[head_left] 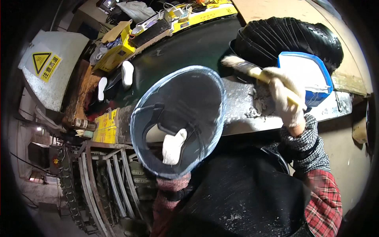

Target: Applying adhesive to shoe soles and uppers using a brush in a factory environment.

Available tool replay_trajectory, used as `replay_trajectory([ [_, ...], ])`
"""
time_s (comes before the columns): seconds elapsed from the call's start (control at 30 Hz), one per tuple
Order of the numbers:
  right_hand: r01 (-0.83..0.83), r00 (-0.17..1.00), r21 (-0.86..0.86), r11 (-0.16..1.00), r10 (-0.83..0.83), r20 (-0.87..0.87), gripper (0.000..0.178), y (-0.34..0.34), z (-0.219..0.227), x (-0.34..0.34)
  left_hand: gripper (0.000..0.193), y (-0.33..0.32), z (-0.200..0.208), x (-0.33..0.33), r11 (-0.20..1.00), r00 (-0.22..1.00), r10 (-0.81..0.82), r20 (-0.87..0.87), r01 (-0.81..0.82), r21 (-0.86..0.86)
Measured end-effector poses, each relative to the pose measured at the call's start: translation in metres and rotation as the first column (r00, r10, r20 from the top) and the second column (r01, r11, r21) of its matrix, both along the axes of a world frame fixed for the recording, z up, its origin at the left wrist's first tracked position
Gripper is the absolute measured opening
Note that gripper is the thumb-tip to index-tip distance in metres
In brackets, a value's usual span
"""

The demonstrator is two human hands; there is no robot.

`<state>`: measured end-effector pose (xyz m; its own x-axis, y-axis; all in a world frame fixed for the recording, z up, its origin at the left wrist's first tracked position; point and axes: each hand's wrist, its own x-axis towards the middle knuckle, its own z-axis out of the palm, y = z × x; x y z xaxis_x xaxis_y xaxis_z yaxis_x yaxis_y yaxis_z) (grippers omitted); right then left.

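My right hand [287, 93], in a pale glove, is closed round the handle of a paintbrush [246, 68]. The brush is held level, its pale bristles pointing left over the bench edge. Beside that hand stands a blue tub [331, 81] with white contents. In front of me, my left hand [174, 147] grips a broad, rounded dark piece [189, 96] with a pale blue rim. Only the white-gloved thumb part shows against the piece's dark inner face; the other fingers are mostly hidden. What the piece belongs to I cannot make out.
A stack of black, ridged pieces [290, 43] lies behind the tub. The dark green work surface [173, 57] carries two white-soled shoes [127, 74] at left. Yellow boxes [114, 55] line the far side. A metal rack [106, 185] stands low at left.
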<state>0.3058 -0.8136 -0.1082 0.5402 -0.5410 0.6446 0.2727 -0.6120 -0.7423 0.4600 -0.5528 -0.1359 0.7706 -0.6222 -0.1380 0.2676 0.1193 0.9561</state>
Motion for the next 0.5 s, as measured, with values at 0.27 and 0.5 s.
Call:
replay_trajectory([
  [0.27, -0.555, 0.522, 0.801, 0.225, 0.844, 0.125, 0.033, 0.032, -0.069, -0.021, 0.027, -0.012, 0.014, -0.001, 0.940, 0.913, 0.260, -0.315, -0.314, -0.133],
  [0.5, -0.416, 0.874, -0.068, 0.907, 0.378, -0.306, 0.032, 0.023, -0.056, 0.003, 0.037, 0.000, -0.041, 0.149, 0.811, 0.248, -0.300, 0.921, -0.442, 0.383],
])
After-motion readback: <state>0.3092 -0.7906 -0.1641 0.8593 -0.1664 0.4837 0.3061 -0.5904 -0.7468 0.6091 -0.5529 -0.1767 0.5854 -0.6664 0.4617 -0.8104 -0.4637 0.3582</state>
